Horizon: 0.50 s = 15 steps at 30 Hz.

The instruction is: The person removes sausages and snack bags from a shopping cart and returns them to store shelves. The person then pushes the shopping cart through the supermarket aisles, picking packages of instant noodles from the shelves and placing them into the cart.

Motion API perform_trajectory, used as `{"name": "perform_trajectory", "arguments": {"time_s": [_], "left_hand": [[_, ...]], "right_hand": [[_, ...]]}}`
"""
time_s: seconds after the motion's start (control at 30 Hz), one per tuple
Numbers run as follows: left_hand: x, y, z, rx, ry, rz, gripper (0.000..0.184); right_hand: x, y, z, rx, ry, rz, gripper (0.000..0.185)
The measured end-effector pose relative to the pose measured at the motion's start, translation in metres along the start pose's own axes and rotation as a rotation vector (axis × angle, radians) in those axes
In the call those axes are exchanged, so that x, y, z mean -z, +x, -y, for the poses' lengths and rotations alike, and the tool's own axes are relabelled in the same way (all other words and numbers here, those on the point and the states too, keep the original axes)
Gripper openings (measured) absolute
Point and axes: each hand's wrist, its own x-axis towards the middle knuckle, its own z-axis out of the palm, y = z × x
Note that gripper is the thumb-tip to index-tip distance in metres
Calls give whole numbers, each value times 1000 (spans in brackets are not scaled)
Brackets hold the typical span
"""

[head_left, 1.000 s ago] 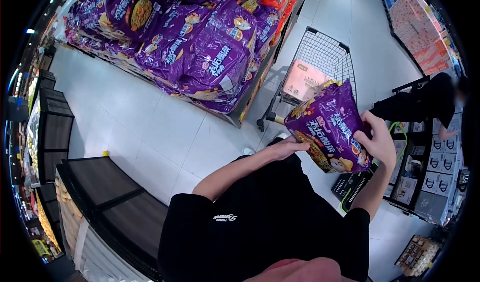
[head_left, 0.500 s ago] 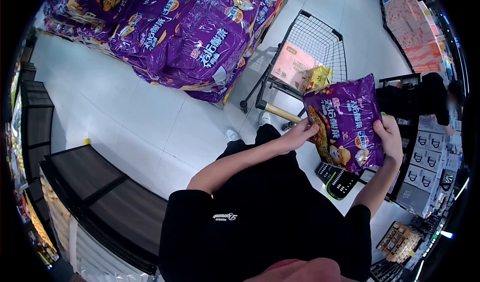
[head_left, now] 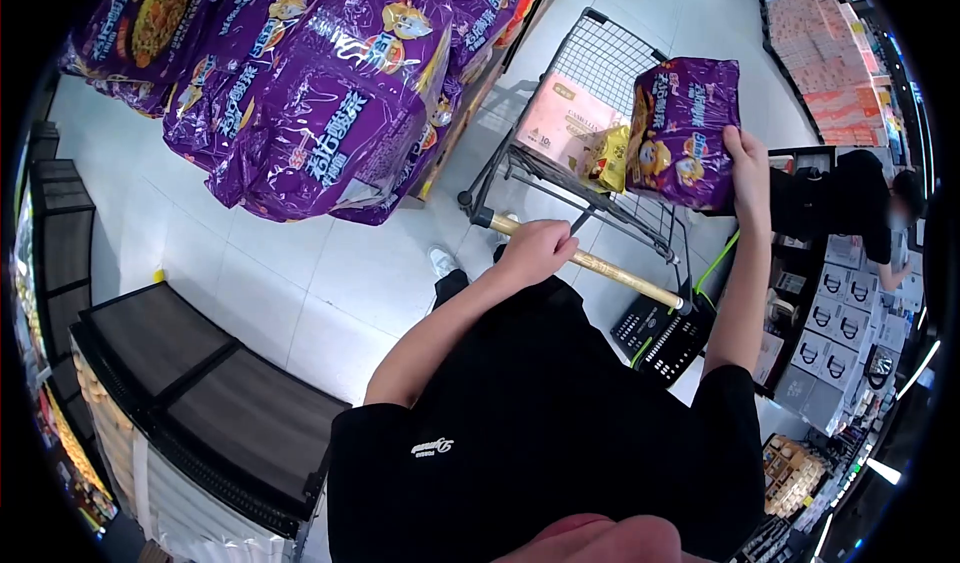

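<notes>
My right hand (head_left: pixel 748 168) grips the lower right edge of a purple pack of instant noodles (head_left: pixel 686 113), thumb on its front. The pack is held upright over the right side of a wire shopping cart (head_left: pixel 610 43), partly hiding it. My left hand (head_left: pixel 540 253) is closed around the cart's gold-coloured handle (head_left: pixel 630 281). In the cart lie a pink box (head_left: pixel 562 123) and, between it and the noodles, a small yellow packet (head_left: pixel 611 159).
A tall pile of purple noodle packs (head_left: pixel 310 113) stands ahead on the left. Low dark shelving (head_left: pixel 210 363) is at the near left. To the right, a person in black (head_left: pixel 850 203) stands by stacked grey boxes (head_left: pixel 845 308). A black basket (head_left: pixel 660 338) sits below the handle.
My left hand has left the noodle pack and taken hold of the cart handle. My right hand has carried the pack forward and up, over the cart.
</notes>
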Motion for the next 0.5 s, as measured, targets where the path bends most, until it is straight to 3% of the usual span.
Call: {"name": "perform_trajectory", "arguments": {"time_s": [0.07, 0.13, 0.33, 0.5], "left_hand": [[-3, 4, 10, -42, 38, -37, 30], [-2, 10, 17, -206, 167, -175, 29], [-6, 19, 23, -35, 331, -352, 30], [-12, 25, 18, 67, 415, -340, 30]], "right_hand": [[-7, 36, -31, -73, -217, -36, 40], [-29, 63, -63, -68, -215, -50, 41], [-93, 136, -196, -275, -280, 14, 42], [-139, 151, -267, -304, -617, 84, 42]]}}
